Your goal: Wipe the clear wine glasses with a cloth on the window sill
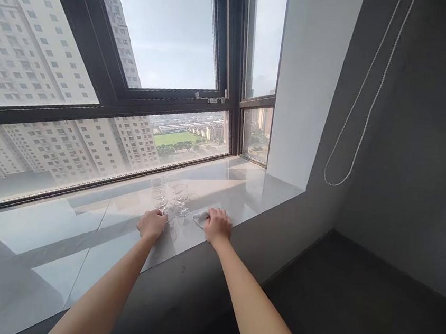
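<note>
Clear stemmed glasses stand close together on the pale tiled windowsill, one stemmed glass (159,191) at the left and another (180,198) beside it. My left hand (153,224) is closed at the foot of the left glass, its thumb and fingertips pinched there; the exact grip is partly hidden. A light grey-white cloth (200,218) lies bunched under my right hand (218,226), whose fingers are curled over it near the sill's front edge. Reflections make the glass outlines hard to separate.
The glossy sill (120,230) runs along a dark-framed window (110,99) and ends at a white side wall (310,91). A beaded blind cord (365,123) hangs at the right. Below the sill's front edge lies a dark floor (351,308).
</note>
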A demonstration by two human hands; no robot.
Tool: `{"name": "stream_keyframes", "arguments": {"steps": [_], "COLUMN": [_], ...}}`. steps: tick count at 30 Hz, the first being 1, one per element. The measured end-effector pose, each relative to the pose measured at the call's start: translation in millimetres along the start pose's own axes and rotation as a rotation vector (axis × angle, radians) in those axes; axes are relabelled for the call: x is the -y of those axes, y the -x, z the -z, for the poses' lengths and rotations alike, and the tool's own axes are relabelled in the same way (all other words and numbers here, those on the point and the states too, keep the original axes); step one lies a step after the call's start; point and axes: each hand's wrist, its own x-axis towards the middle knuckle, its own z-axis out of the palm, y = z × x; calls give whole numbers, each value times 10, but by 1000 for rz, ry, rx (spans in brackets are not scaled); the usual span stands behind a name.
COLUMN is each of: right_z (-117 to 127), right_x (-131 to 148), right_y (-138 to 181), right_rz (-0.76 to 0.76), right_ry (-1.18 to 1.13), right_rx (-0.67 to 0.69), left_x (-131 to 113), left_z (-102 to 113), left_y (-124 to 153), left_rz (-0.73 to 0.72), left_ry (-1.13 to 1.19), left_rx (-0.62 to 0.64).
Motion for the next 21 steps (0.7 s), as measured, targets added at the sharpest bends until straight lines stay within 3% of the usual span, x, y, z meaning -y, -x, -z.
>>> {"name": "stream_keyframes", "arguments": {"steps": [6,13,17,21], "right_z": [-4,-15,-8,-7], "right_x": [4,5,7,9], "right_y": [9,10,17,17], "right_rz": [8,-3,-3,-19], "right_ry": [-4,1,12,35], "right_rx": [3,17,28,29], "left_x": [323,1240,1712,2018], "left_z": [162,737,1011,1160], "left_y": [-74,-252,-190,-103], "left_rz": [21,202,288,340], "left_ry": [-57,-153,-111,-46], "left_rx": [-11,-18,-166,-303]}}
